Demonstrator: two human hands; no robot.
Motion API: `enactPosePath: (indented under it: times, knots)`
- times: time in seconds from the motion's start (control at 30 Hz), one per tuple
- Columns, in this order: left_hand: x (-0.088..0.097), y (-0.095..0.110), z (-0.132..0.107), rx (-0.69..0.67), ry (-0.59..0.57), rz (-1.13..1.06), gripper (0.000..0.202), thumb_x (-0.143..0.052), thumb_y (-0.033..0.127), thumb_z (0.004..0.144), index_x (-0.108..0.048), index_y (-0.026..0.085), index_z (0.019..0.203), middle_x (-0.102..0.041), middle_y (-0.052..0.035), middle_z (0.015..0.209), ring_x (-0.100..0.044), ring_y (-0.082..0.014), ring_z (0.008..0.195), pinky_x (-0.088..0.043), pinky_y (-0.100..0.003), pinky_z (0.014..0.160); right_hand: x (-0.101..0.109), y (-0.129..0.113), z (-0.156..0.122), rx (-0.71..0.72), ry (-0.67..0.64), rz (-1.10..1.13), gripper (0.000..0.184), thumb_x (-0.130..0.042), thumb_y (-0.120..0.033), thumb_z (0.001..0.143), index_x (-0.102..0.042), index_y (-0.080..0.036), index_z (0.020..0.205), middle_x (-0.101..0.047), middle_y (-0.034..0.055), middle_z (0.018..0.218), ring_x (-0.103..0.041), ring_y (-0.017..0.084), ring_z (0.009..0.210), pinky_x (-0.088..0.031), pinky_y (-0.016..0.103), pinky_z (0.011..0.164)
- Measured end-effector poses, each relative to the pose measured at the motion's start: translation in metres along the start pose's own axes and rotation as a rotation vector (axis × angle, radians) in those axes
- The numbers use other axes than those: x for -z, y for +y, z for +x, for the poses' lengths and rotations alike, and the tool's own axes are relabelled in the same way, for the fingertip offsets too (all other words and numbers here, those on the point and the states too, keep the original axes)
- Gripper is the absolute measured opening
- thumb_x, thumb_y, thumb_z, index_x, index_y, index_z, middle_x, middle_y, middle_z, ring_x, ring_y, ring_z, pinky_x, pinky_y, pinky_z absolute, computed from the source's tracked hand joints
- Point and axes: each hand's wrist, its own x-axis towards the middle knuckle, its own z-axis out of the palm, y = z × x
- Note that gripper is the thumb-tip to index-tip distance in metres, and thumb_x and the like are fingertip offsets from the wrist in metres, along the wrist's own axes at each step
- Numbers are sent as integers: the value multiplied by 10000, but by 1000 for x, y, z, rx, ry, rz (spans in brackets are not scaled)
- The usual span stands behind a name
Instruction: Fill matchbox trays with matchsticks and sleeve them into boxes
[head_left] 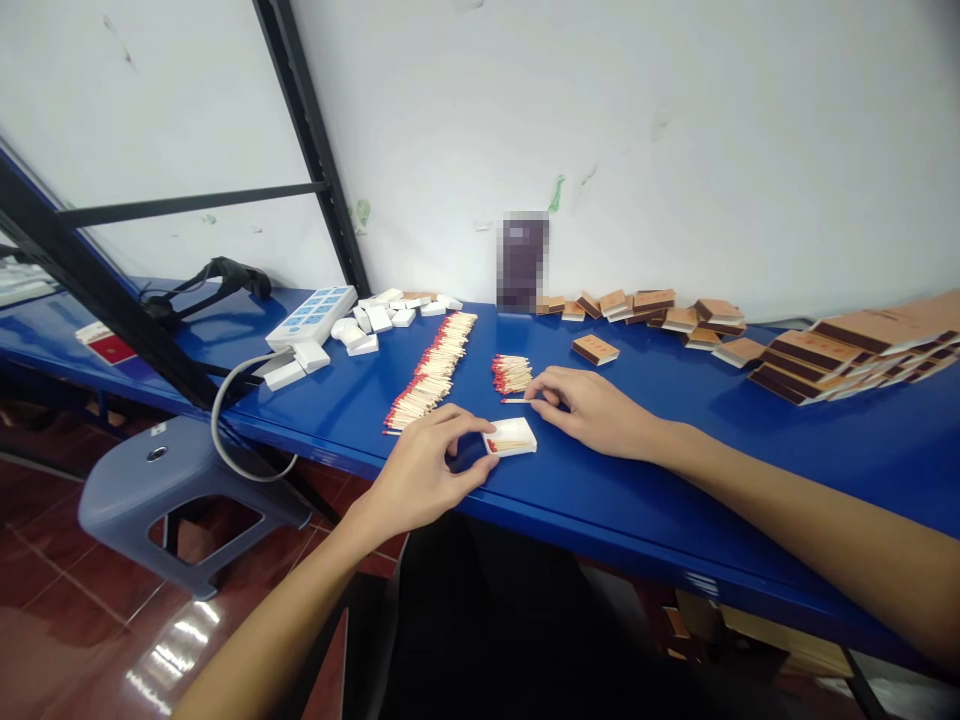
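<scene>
Because the long row of matches (433,375) ends right by my left hand (429,464), a careless knuckle could scatter its near end; whether I touch it now, I cannot tell. Next along, the white tray (517,428): shallow, likely light, so too hard a squeeze could bow its walls, or a tug could spill the few matches inside (510,444). Further right, the small bunch of matches (511,373) lies loose just beyond the single match (514,401); a sweeping fingertip could drag others out of line.

Grip, left: thumb and forefinger parted only by the tray's width, pinching its left end on the blue table (697,420), near the front edge. Grip, right: my right hand (589,410) is bent low, fingertips gathered at the single match's bare end, red head pointing left; gap small, but whether thumb and finger actually pinch the wood, I cannot tell.
</scene>
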Motion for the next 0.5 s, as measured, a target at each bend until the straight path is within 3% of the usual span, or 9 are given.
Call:
enactPosePath:
  times: [0.2,0.37,0.5]
  knots:
    - [0,0,-1,4,0,4,208,-672,268,858,-697,207,1055,-657,-7,958,-504,-101,660,-428,-264,669,-2,-1,1,-25,-32,32,178,-439,-317,957,-575,-215,904,-581,24,789,-540,188,749,-391,313,675]
    - [-1,-2,1,3,25,26,306,-679,272,853,-657,225,1155,-606,23,825,-498,-106,650,-421,-261,665,-2,-6,-3,12,-36,44,181,-400,-312,976,-535,-212,908,-596,53,880,-548,199,792,-399,323,693]
    - [-2,-2,0,-2,30,16,354,-679,258,850,-623,235,1199,-629,25,898,-493,-96,646,-420,-256,663,-2,-7,-5,26,-23,37,202,-428,-384,982,-532,-211,987,-586,59,932,-554,204,816,-411,332,713]
